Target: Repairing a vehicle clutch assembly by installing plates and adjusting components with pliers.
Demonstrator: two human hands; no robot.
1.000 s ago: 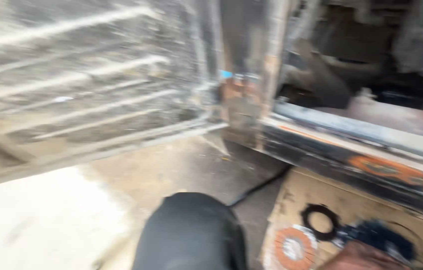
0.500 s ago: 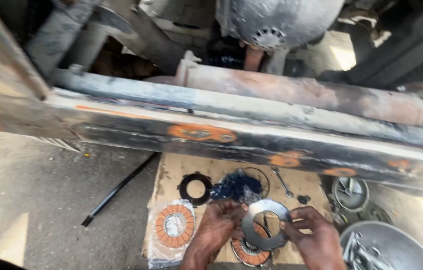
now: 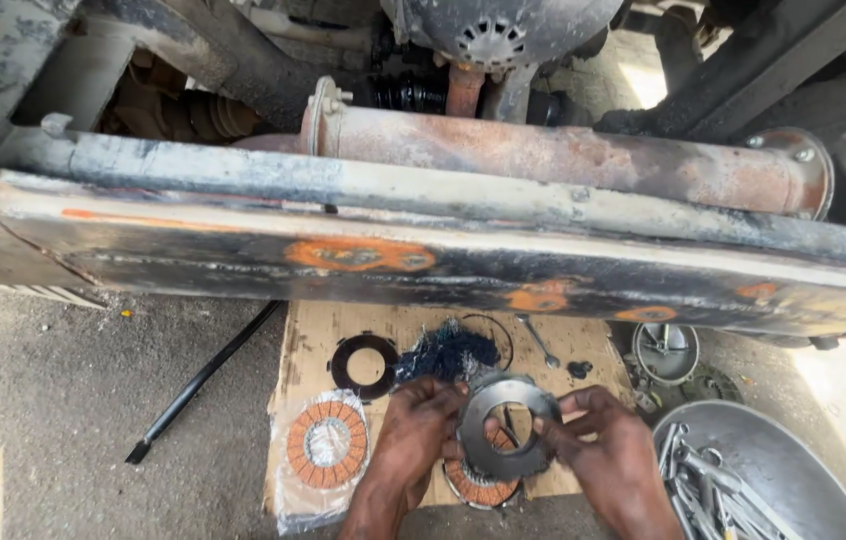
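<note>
Both my hands hold a grey steel clutch plate ring (image 3: 476, 455) tilted up over a cardboard sheet (image 3: 318, 325). My left hand (image 3: 413, 440) grips its left edge and my right hand (image 3: 603, 450) grips its right edge. Beneath the ring an orange friction disc (image 3: 481, 489) lies on the cardboard, partly hidden. Another orange friction disc in a clear plastic wrap (image 3: 326, 443) lies to the left. A dark ring plate (image 3: 363, 365) and a dark blue rag (image 3: 448, 352) lie just beyond my hands.
A rusty, scorched vehicle frame beam (image 3: 443, 255) crosses the view above the cardboard, with a rusted exhaust cylinder (image 3: 563, 160) behind it. A metal bowl of tools (image 3: 753, 480) stands at the right. A black rod (image 3: 198, 385) lies on the ground at the left, a spanner (image 3: 538, 342) on the cardboard.
The view swung from a blurred side panel down to the cardboard. My hands came into view holding the steel ring and have lifted it slightly closer.
</note>
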